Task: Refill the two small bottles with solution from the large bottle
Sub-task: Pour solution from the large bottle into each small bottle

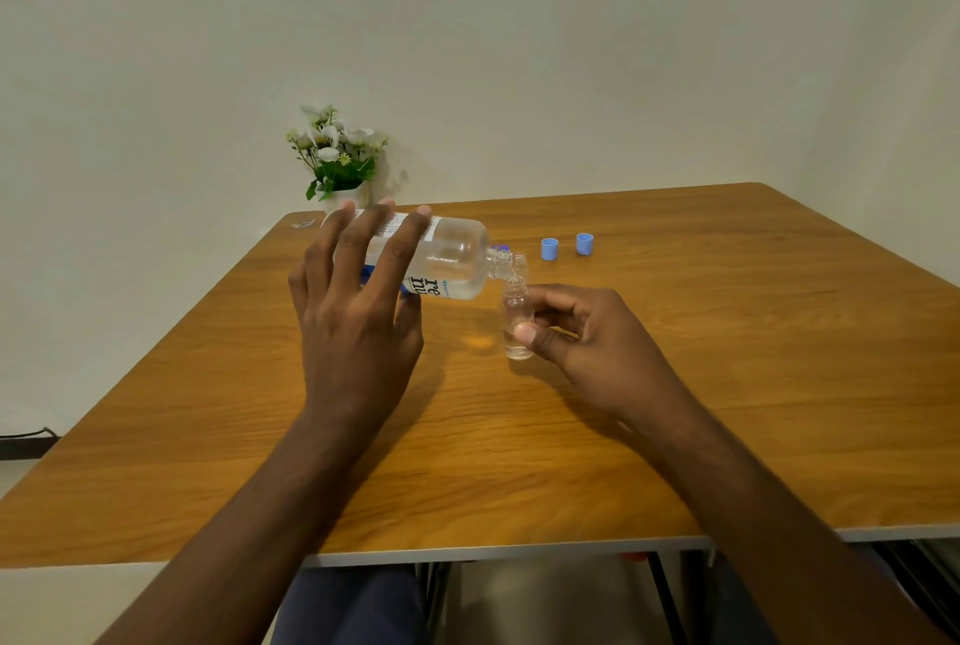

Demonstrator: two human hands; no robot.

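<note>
Both bare forearms reach over the brown wooden table point(675, 384). Left hand point(358, 327) wraps its fingers point(395, 255) around the large clear plastic bottle with a white label point(447, 262), tipped almost flat, its neck touching the mouth of the small clear glass bottle point(518, 327). Right hand point(597, 338) pinches that small bottle between thumb and fingers, upright on the table. Tipping further could flood the narrow mouth and spill; a loose pinch could let it topple. Two blue plastic caps point(549, 249) sit well apart behind.
</note>
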